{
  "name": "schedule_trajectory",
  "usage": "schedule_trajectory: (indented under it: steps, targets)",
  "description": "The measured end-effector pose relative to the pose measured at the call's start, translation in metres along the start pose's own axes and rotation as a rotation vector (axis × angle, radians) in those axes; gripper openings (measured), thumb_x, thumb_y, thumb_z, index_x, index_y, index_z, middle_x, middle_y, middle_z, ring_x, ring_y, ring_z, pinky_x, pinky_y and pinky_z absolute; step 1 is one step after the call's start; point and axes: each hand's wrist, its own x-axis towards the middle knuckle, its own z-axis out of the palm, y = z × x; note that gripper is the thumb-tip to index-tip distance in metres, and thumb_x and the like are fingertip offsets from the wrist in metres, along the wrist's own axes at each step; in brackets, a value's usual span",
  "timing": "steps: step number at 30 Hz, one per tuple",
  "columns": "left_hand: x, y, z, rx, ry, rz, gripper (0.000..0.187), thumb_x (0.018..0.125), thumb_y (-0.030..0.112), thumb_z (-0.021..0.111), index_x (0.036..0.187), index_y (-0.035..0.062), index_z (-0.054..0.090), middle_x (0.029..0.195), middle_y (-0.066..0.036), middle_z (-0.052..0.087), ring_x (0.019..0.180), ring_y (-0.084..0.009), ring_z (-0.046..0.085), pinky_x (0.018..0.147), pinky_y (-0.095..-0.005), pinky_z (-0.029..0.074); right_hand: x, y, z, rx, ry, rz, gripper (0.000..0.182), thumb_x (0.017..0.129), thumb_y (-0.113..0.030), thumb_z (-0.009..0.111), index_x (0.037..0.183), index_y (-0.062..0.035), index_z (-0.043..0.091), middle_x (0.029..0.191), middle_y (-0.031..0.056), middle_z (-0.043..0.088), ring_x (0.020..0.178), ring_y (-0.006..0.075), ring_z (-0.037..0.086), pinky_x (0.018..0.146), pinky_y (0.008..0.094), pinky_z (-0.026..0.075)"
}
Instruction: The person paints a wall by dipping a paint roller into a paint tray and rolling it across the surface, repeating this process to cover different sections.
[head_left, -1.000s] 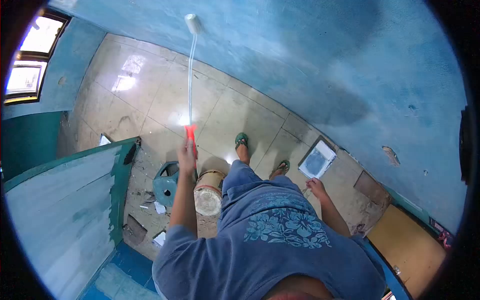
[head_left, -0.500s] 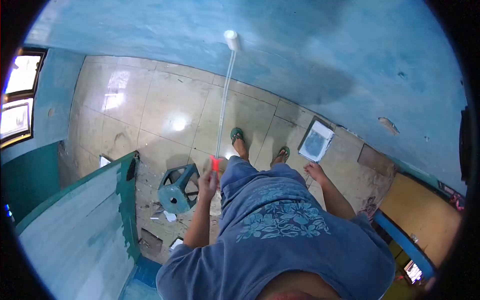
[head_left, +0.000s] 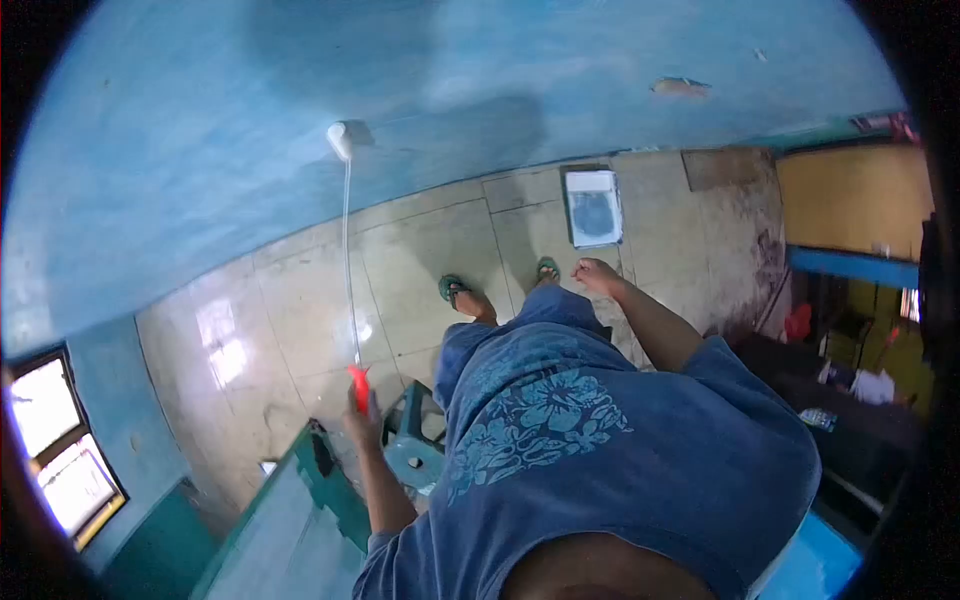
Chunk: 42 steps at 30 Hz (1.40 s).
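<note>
My left hand is closed around the red handle of a paint roller, out to the left of my body. From the handle a long thin metal rod runs forward to the white roller head, which overlaps the blue wall in this view and has a small shadow beside it. Off to my right, my right hand hangs with its fingers curled in and nothing visible in them. Just beyond it a paint tray with a pale, bluish inside lies on the tiles near the wall.
A green plastic stool stands close by my left forearm, next to a green and whitish panel. My sandalled feet are on the tiled floor. A window is at far left, a yellowish board at right.
My view has turned, so the wall, tray and stool sit differently. My left hand and the roller have swung outward to the left; my right hand stays curled.
</note>
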Motion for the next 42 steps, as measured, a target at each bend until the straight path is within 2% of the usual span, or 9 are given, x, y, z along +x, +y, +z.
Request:
schedule_trajectory:
  steps: [14,23,29,34,35,38,39,40,42]
  targets:
    - [0.058,0.070,-0.122,0.301,-0.093,0.531,0.033,0.086,0.013,0.054,0.117,0.0024,0.057,0.110,-0.020,0.061,0.102,-0.0322,0.060,0.085,-0.0376,0.047,-0.086,0.145,0.075,-0.141,0.230,-0.079,0.026,0.083,-0.023,0.049,0.090,-0.0070,0.068,0.095,0.0154,0.062,0.091,0.0324,0.058,0.081,0.0417,0.047]
    - [0.110,0.112,-0.018,0.519,-0.222,0.722,0.036,0.081,0.024,0.062,0.114,0.0085,0.059,0.101,-0.017,0.065,0.093,-0.0351,0.062,0.076,-0.0426,0.049,-0.118,0.219,0.150,-0.356,0.254,0.082,0.024,0.080,-0.020,0.052,0.094,-0.0100,0.069,0.093,0.0141,0.065,0.090,0.0311,0.060,0.079,0.0414,0.048]
    - [0.136,0.142,0.055,0.432,-0.373,0.433,0.042,0.080,0.030,0.061,0.114,0.0065,0.060,0.098,-0.020,0.064,0.092,-0.0353,0.062,0.076,-0.0431,0.048,-0.087,0.248,0.231,-0.429,0.395,-0.073,0.023,0.073,-0.020,0.060,0.094,-0.0152,0.070,0.092,0.0098,0.066,0.092,0.0278,0.060,0.079,0.0407,0.048]
    - [0.150,0.119,-0.041,0.271,-0.370,0.534,0.039,0.079,0.029,0.061,0.109,0.0042,0.062,0.092,-0.021,0.065,0.087,-0.0347,0.063,0.073,-0.0412,0.048,-0.039,0.227,0.299,-0.409,0.534,-0.351,0.023,0.074,-0.019,0.056,0.094,-0.0160,0.069,0.092,0.0078,0.066,0.091,0.0270,0.061,0.073,0.0406,0.049]
    - [0.135,0.129,-0.071,0.368,-0.316,0.477,0.039,0.079,0.028,0.062,0.109,0.0038,0.062,0.090,-0.021,0.065,0.085,-0.0348,0.063,0.070,-0.0407,0.049,-0.059,0.161,0.273,-0.326,0.191,-0.019,0.023,0.076,-0.021,0.056,0.095,-0.0144,0.068,0.096,0.0083,0.066,0.094,0.0260,0.060,0.077,0.0400,0.049]
    - [0.149,0.086,-0.140,0.291,-0.377,0.380,0.035,0.079,0.022,0.064,0.106,0.0001,0.061,0.072,-0.017,0.065,0.060,-0.0238,0.065,0.056,-0.0343,0.050,0.000,0.145,0.285,-0.347,0.270,-0.088,0.023,0.077,-0.022,0.056,0.095,-0.0138,0.068,0.096,0.0084,0.066,0.094,0.0258,0.060,0.077,0.0397,0.049]
    - [0.141,0.101,-0.150,0.224,-0.468,0.580,0.033,0.093,0.035,0.053,0.098,0.0044,0.064,0.056,0.002,0.036,0.051,-0.0089,0.032,0.045,-0.0293,0.024,0.014,0.159,0.282,-0.349,0.298,-0.124,0.023,0.078,-0.022,0.055,0.095,-0.0135,0.068,0.096,0.0085,0.066,0.094,0.0257,0.060,0.078,0.0395,0.049]
    - [0.148,0.091,-0.163,0.187,-0.452,0.601,0.033,0.093,0.035,0.053,0.098,0.0044,0.064,0.056,0.002,0.036,0.051,-0.0089,0.032,0.045,-0.0293,0.024,0.039,0.157,0.287,-0.353,0.328,-0.160,0.023,0.078,-0.023,0.055,0.095,-0.0132,0.068,0.096,0.0085,0.066,0.094,0.0256,0.060,0.078,0.0393,0.049]
    - [0.164,0.050,-0.192,0.201,-0.584,0.504,0.038,0.079,0.028,0.071,0.108,0.0077,0.057,0.090,-0.011,0.068,0.057,-0.0136,0.057,0.052,-0.0310,0.046,0.087,0.133,0.277,-0.350,0.363,-0.228,0.023,0.079,-0.023,0.055,0.095,-0.0126,0.068,0.096,0.0087,0.066,0.093,0.0253,0.061,0.078,0.0389,0.049]
